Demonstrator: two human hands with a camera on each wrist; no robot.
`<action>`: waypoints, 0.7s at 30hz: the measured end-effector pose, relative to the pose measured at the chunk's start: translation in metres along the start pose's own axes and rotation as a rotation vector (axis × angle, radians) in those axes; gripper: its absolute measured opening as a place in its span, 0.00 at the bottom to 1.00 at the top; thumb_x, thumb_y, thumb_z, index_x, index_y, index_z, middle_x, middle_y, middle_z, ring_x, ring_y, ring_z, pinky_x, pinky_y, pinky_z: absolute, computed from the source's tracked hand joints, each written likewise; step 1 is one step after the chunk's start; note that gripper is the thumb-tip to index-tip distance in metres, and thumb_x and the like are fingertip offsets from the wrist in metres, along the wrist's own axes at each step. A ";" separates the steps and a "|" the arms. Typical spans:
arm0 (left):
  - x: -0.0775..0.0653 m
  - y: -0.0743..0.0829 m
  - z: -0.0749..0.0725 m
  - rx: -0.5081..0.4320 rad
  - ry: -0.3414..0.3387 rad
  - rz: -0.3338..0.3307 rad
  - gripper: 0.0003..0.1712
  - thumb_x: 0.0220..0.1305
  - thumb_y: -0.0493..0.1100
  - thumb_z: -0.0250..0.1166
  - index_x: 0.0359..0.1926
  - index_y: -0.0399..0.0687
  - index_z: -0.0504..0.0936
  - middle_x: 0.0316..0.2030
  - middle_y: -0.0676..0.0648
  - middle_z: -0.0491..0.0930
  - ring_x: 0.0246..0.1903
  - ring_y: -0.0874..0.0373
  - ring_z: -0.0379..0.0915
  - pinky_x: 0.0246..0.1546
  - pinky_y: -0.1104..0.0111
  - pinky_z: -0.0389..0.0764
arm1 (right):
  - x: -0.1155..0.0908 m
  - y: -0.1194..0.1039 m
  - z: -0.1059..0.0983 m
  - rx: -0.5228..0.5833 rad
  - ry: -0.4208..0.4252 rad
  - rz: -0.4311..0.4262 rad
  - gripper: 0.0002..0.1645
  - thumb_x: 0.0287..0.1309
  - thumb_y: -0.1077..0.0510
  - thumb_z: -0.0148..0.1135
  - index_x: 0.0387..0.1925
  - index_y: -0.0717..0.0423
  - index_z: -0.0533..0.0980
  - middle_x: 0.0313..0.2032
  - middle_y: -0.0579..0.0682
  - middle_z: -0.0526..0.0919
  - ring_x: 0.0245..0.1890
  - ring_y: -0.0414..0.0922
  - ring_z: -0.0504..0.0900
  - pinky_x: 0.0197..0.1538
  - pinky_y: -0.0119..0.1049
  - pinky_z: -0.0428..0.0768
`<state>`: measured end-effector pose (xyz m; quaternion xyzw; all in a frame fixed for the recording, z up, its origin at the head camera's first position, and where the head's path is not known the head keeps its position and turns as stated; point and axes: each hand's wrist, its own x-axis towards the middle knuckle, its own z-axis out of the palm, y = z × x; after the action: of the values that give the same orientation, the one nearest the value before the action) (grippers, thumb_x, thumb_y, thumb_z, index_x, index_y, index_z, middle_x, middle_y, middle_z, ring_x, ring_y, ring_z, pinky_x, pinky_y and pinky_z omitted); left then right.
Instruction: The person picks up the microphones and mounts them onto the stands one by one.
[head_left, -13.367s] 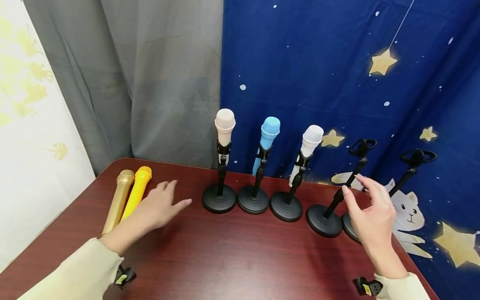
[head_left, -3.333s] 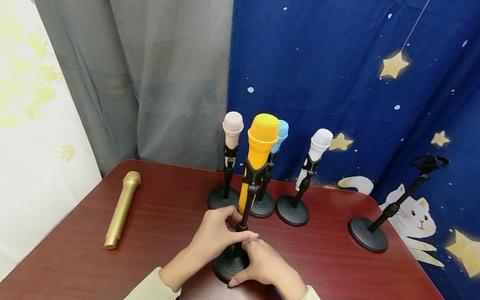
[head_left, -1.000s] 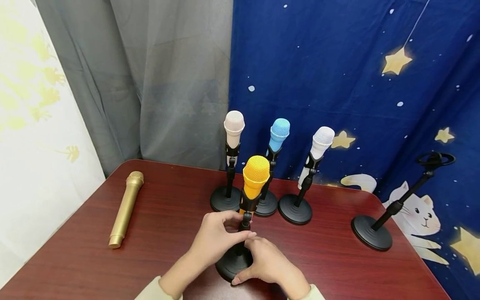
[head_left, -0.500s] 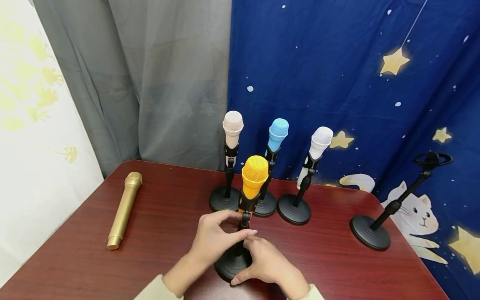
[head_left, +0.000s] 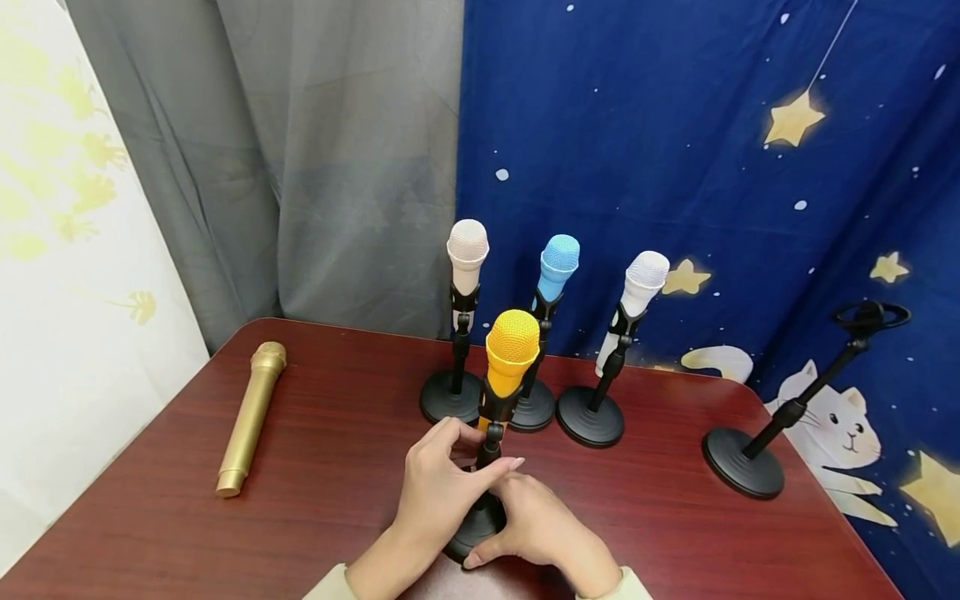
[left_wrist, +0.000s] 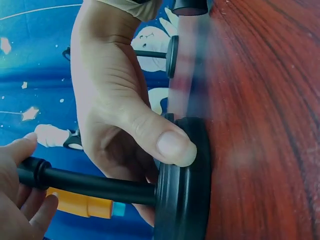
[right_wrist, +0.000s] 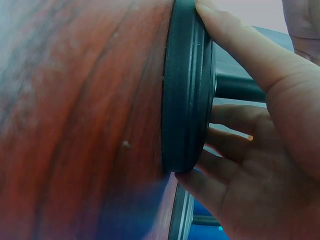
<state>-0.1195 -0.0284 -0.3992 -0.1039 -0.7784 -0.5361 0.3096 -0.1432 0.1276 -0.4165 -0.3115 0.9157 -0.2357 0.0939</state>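
A yellow microphone (head_left: 512,350) sits in the clip of a black desktop stand (head_left: 476,533) near the front of the table. My left hand (head_left: 438,492) holds the stand's pole at the collar below the clip, thumb in front and fingertips hidden behind it. My right hand (head_left: 543,529) grips the round base, thumb on its near rim and fingers around the far side. In the right wrist view the base (right_wrist: 187,95) lies flat against the tabletop, with fingers (right_wrist: 215,172) at its edge. The left wrist view shows the pole (left_wrist: 100,185) running between both hands.
Behind stand a beige microphone (head_left: 467,254), a blue microphone (head_left: 558,265) and a white microphone (head_left: 643,282), each in its own stand. A stand with an unfilled clip (head_left: 750,458) is at the right. A gold microphone (head_left: 253,417) lies at the left of the table (head_left: 337,433).
The yellow microphone, earlier lying beside the gold one, is now in a stand brought forward from the row. Its pole has shortened, lowering the microphone. Lately my left hand has turned slightly around the pole.
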 end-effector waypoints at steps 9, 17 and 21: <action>0.009 -0.002 -0.010 -0.128 -0.129 -0.039 0.16 0.42 0.45 0.85 0.32 0.53 0.87 0.31 0.54 0.87 0.28 0.69 0.86 0.30 0.69 0.87 | 0.001 0.000 -0.001 -0.030 0.000 0.011 0.43 0.31 0.34 0.84 0.52 0.45 0.81 0.48 0.38 0.86 0.47 0.36 0.81 0.49 0.35 0.80; 0.023 -0.015 -0.019 -0.237 -0.354 -0.151 0.16 0.45 0.46 0.84 0.34 0.48 0.87 0.33 0.46 0.89 0.29 0.65 0.87 0.33 0.71 0.87 | 0.001 -0.002 -0.003 -0.035 -0.010 0.024 0.35 0.30 0.35 0.85 0.40 0.45 0.80 0.35 0.35 0.82 0.38 0.32 0.77 0.41 0.30 0.75; 0.025 -0.018 -0.020 -0.244 -0.384 -0.132 0.16 0.46 0.46 0.83 0.36 0.49 0.87 0.34 0.47 0.89 0.31 0.65 0.87 0.35 0.71 0.87 | 0.001 -0.002 -0.003 -0.033 -0.018 0.031 0.34 0.31 0.35 0.85 0.38 0.45 0.80 0.33 0.34 0.81 0.35 0.31 0.76 0.39 0.30 0.74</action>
<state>-0.1402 -0.0582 -0.3931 -0.1895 -0.7575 -0.6158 0.1053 -0.1434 0.1266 -0.4129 -0.3010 0.9234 -0.2161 0.1005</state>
